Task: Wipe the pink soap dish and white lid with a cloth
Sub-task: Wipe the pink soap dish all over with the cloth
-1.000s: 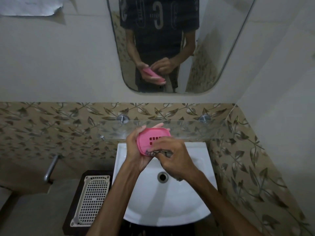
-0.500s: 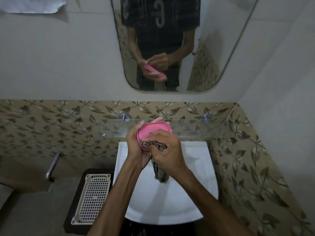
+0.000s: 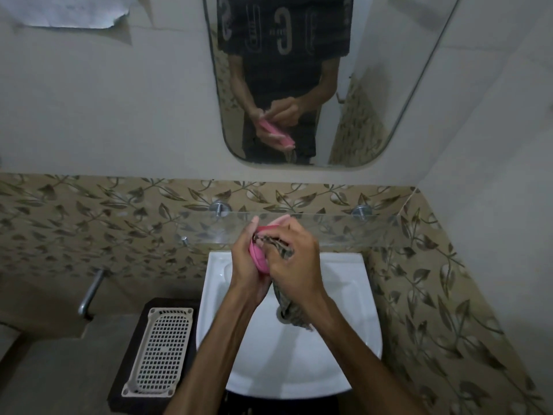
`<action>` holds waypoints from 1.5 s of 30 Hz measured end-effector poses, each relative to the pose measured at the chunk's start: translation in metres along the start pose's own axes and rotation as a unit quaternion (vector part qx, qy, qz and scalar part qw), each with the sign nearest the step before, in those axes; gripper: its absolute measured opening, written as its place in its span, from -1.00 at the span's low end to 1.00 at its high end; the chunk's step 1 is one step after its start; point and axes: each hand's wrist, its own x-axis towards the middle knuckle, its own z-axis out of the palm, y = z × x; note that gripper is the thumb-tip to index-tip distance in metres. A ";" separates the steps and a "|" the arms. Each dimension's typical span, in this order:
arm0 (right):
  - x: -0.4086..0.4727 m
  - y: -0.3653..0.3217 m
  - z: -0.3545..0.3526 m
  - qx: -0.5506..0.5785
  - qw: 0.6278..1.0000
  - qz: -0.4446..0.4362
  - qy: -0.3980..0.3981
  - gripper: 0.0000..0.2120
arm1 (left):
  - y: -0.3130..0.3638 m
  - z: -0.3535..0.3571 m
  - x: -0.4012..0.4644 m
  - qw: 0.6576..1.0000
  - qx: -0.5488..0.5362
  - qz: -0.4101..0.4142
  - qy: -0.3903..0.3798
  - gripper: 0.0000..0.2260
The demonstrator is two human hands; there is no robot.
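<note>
Head view: we read mirrored letters "G" and "S" on the shirt (image 3: 284, 40) in the mirror (image 3: 374, 115); smaller print is illegible. We count one pink dish (image 3: 258, 256), one cloth (image 3: 288, 310), one white lid (image 3: 158, 351), two hands. Left hand (image 3: 247, 265) curls its grip round the dish above the sink (image 3: 344, 339), which it mostly hides. Right hand (image 3: 294, 265) pinches the cloth against it. Lid lies on a dark surface (image 3: 119, 390) left of the sink

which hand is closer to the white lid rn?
Left. The left hand is on the white lid's side, up and right of it; the right hand is further right, over the sink.
</note>
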 end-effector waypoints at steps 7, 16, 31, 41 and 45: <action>0.002 -0.012 0.004 0.020 0.997 0.042 0.058 -0.82 | -0.007 0.002 0.003 0.998 0.050 0.033 0.000 -0.47; 0.007 -0.013 0.009 0.056 0.988 0.123 0.079 -0.88 | -0.016 -0.002 0.001 0.992 0.062 0.101 0.035 -0.51; -0.025 -0.025 0.021 0.164 0.971 0.149 0.092 -0.95 | -0.004 0.002 -0.001 0.981 0.136 0.138 0.027 -0.56; -0.022 -0.010 0.001 -0.016 0.995 -0.100 0.013 -0.85 | 0.021 -0.014 -0.011 0.996 -0.013 -0.074 -0.038 -0.37; -0.026 0.002 -0.008 0.010 0.990 -0.113 -0.079 -0.78 | 0.030 -0.017 -0.008 0.995 -0.014 -0.090 -0.043 -0.29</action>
